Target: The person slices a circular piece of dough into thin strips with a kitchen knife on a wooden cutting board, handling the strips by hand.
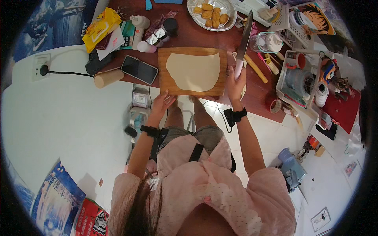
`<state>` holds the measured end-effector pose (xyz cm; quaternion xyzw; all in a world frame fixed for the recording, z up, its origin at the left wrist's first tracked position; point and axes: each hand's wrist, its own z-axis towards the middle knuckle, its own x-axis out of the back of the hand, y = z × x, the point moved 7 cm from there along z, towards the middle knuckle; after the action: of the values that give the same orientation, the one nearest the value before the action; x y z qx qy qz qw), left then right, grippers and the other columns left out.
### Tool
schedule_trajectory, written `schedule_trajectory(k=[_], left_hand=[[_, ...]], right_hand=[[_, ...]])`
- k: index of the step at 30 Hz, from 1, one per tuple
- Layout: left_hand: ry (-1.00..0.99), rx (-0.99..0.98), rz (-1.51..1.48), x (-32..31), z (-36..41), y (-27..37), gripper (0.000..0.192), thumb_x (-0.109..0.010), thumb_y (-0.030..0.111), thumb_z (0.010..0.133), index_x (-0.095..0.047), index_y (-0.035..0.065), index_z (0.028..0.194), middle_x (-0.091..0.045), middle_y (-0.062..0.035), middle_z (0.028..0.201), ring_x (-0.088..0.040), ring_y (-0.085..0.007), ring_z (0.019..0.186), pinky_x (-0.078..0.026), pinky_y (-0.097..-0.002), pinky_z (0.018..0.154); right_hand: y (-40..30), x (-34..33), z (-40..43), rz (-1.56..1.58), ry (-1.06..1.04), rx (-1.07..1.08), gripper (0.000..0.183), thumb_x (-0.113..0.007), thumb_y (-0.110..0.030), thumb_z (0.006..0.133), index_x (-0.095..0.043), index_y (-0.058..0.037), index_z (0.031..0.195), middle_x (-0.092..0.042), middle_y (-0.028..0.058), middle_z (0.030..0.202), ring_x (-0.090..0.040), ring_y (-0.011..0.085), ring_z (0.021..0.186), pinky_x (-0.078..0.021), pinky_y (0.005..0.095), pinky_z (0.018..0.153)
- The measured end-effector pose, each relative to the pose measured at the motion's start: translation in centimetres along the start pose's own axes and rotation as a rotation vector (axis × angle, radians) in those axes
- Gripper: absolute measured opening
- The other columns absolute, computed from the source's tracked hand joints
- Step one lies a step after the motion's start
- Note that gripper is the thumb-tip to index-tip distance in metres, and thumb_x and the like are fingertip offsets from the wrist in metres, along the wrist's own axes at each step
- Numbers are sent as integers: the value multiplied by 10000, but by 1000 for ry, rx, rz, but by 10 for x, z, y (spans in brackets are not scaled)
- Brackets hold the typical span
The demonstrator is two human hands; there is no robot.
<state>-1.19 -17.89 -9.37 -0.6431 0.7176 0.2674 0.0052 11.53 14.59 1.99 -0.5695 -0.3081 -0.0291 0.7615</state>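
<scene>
A flat sheet of rolled dough (193, 72) lies on a wooden cutting board (164, 85) before me, its upper edge cut nearly straight. My right hand (237, 85) grips the pale handle of a kitchen knife (246, 38) just right of the board, its blade pointing away from me. At the board's near left corner is my left hand (163, 103), fingers apart, with the fingertips at the board's edge. Whether they press on the board is hard to tell.
A foil bowl (232, 25) of browned food pieces stands beyond the board. Left are a smartphone (139, 70) and a wooden cylinder (109, 78). A yellow stick (256, 68), a lidded bottle (267, 42), a tape roll (275, 106) and a crowded plastic bin (279, 85) lie right.
</scene>
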Motion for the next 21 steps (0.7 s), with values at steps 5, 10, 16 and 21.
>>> schedule_trajectory(k=[5,10,16,21], left_hand=[[-74,-131,10,-1,-1,2,444,-600,195,931,-406,-11,1274,-532,-139,1198,-550,-254,1124,-479,-371,985],[-181,-230,140,-37,-54,9,439,-587,145,935,-386,22,1305,-519,-116,1243,-543,-214,1133,-465,-337,995],[-72,-308,212,-7,-74,22,470,-574,118,936,-353,8,1336,-502,-127,1269,-542,-222,1130,-495,-368,947],[-10,-289,261,-13,-72,51,532,-600,212,935,-356,45,1377,-525,-83,1255,-535,-205,1116,-494,-353,895]], right_hand=[[0,6,-6,104,-55,-260,142,-590,-123,926,-521,-10,977,-558,80,804,-537,133,705,-448,290,619],[-6,29,-3,170,59,-213,113,-560,-105,942,-524,-16,1003,-579,41,783,-540,80,676,-442,242,568],[-15,46,-6,112,61,-149,104,-543,-79,947,-519,-23,1030,-607,29,802,-559,57,673,-441,209,551],[-31,58,-16,79,32,-120,95,-548,-60,939,-520,-19,1020,-603,26,804,-560,60,680,-445,209,574]])
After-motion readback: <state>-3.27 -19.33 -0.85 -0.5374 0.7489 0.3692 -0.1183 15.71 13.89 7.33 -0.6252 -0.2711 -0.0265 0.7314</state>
